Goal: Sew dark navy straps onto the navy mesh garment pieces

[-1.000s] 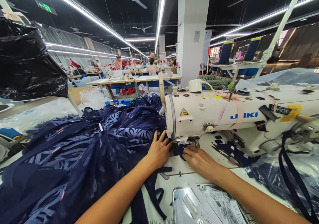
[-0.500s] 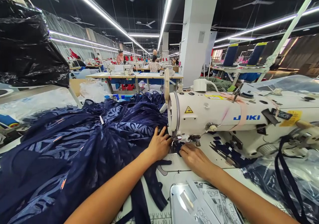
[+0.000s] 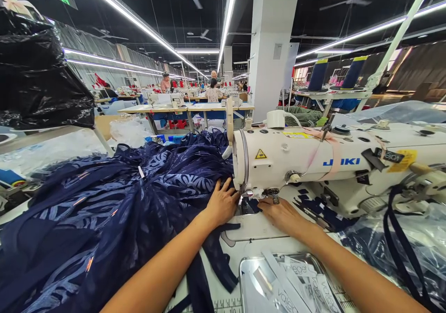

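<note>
A white JUKI sewing machine (image 3: 313,162) stands on the table in front of me. A large heap of navy patterned fabric (image 3: 114,206) spreads to its left. My left hand (image 3: 222,205) lies flat on the fabric edge, fingers spread, just left of the presser foot (image 3: 248,197). My right hand (image 3: 280,213) rests on the machine bed right of the needle, fingers pressed onto a small dark fabric piece (image 3: 251,206) under the foot.
A metal tray (image 3: 251,269) holding white printed labels (image 3: 292,280) sits at the near table edge. Navy straps (image 3: 400,238) and clear plastic bags lie at the right. Two blue thread cones (image 3: 317,74) stand behind. Black plastic bag (image 3: 35,71) at upper left. Other people work far back.
Both hands stay at the presser foot; my right hand has edged slightly farther right and closer to the needle. The view shifted a little.
</note>
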Motion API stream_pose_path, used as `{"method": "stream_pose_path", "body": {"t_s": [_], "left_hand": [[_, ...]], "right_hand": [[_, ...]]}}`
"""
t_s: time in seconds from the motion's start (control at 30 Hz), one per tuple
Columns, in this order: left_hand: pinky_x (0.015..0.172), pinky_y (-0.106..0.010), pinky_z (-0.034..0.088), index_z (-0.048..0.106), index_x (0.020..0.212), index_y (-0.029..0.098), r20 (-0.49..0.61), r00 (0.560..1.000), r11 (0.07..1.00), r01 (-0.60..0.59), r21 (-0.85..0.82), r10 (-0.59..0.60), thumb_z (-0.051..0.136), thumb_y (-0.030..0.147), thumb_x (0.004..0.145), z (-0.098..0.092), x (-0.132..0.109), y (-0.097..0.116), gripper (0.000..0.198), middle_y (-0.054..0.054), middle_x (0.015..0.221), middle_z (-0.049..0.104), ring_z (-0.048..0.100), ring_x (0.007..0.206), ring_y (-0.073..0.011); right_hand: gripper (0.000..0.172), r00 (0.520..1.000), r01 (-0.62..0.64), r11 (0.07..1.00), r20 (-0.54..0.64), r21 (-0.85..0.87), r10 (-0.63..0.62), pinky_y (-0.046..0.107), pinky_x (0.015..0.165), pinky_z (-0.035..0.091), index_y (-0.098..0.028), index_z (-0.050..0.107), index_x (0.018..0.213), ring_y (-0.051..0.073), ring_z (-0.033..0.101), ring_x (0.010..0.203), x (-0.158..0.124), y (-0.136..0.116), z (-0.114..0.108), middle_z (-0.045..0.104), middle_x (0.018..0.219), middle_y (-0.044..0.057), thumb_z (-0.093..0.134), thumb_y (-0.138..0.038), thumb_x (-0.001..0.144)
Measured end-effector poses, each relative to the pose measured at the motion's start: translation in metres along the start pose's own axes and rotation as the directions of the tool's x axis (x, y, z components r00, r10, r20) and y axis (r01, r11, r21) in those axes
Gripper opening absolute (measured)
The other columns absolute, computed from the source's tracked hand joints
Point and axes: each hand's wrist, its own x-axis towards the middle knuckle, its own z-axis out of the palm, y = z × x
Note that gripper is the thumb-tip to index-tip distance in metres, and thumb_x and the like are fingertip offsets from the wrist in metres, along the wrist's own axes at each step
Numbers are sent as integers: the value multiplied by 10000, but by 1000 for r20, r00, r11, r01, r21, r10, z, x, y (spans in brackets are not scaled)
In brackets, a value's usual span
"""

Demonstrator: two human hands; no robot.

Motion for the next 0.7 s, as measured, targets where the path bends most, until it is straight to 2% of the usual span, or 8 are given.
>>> {"method": "stream_pose_path", "body": {"t_s": [0.13,0.3,0.47,0.7], "left_hand": [[949,-508,293,629,959,170,5,1000,999,-26,-22,26,483,185,780,-1,-1,0,231,-89,926,633,486,1046,-278],[950,-501,296,630,960,164,11,1000,999,-20,-32,21,471,171,788,0,-1,0,234,-85,905,640,494,1030,-272],[953,-509,288,616,1002,162,12,1000,999,-22,-39,22,472,177,791,0,-2,1,256,-83,924,642,497,1017,-272],[969,-531,254,615,1010,180,0,1000,999,-21,-29,21,481,175,791,-1,-4,3,257,-81,940,643,489,1029,-275]], "right_hand": [[262,1000,11,999,-7,35,-11,286,700,477,-161,628,975,189,600,807,-5,12,-3,650,885,87,447,-73,808],[266,999,35,998,-21,49,-34,297,734,488,-161,638,959,197,603,858,-7,13,-2,653,948,85,442,-81,799],[289,999,45,996,-24,80,-43,301,774,488,-168,648,898,186,599,897,-7,8,-3,653,973,81,413,-42,787],[232,990,138,986,-20,98,-137,316,791,489,-132,628,800,195,602,908,-6,-10,-5,642,990,118,429,-13,791]]}}
